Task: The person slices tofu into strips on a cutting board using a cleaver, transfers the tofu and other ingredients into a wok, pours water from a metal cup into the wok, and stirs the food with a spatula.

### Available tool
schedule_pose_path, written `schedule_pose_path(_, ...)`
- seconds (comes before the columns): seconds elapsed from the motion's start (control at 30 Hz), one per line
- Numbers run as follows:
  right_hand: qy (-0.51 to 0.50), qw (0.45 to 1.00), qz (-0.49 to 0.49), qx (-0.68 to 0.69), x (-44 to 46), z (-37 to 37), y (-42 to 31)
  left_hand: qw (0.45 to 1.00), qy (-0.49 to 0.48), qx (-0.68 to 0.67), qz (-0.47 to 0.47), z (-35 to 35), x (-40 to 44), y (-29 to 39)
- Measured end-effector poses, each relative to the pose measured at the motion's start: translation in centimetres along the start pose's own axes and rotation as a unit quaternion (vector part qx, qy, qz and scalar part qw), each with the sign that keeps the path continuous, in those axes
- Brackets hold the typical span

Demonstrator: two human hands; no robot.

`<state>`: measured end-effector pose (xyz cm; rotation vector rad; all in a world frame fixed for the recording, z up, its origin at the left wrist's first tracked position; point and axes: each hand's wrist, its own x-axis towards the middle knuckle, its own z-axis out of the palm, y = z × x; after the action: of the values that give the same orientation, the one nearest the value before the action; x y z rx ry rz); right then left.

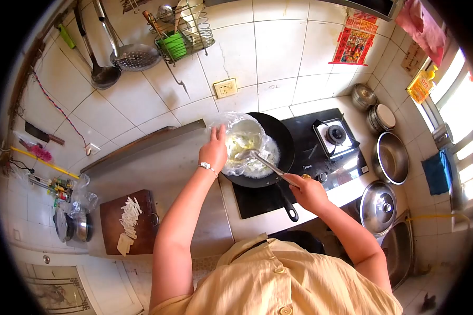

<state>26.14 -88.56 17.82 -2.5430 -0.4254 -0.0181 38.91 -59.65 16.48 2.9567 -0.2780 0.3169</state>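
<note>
Head view: left hand (212, 152) grasps clear plastic (234, 121), probably slippery, best pinched by its edge, at the ten o'clock of the wok (281, 137); right hand (307, 191) clenches the stiff-looking utensil (268, 164).

The left arm (178, 228) is extended forward and slightly inward; the left wrist (203, 176) is held nearly straight, and the fingers of the left hand (214, 150) are directed away from the body. The right arm (358, 240) is bent and angled inward, with the right hand (308, 193) closed in a grip.
</note>
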Motion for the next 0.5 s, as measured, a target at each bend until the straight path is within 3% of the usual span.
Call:
schedule_pose_path(0.17,0.044,0.999,-0.010,-0.024,1.4,1.1,0.9,0.996,-0.031,0.052,0.065,-0.1,0.8,1.1)
schedule_pose_path(0.37,0.039,0.998,0.020,-0.034,1.9,0.2,0.5,0.986,0.025,0.084,0.139,-0.3,1.0,1.7)
schedule_pose_path(0.5,0.085,0.996,0.012,-0.031,2.1,-0.5,0.6,0.963,0.115,0.149,0.193,-2.0,0.7,2.4)
